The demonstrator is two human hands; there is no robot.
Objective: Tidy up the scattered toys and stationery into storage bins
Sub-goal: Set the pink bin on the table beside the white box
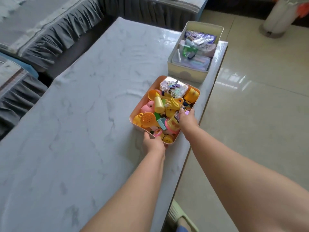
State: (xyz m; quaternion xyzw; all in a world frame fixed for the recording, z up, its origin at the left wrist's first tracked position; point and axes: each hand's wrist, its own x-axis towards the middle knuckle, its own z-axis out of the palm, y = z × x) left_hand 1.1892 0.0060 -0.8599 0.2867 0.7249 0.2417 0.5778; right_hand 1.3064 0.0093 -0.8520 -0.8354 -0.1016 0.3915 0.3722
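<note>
Both hands on the pink bin (133, 114) of toys: left hand (153, 143) grips its near corner, right hand (188, 118) clasps its right rim; cream bin (187, 72) just beyond.

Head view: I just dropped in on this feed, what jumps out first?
The pink bin, heaped with bright yellow and pink toys, sits near the table's right edge, gripped by the left hand at its near end and the right hand on its right side. Just beyond it stands a cream bin holding pastel stationery.

Home living room: skirted sofa (55, 36), marble table (83, 114)
</note>
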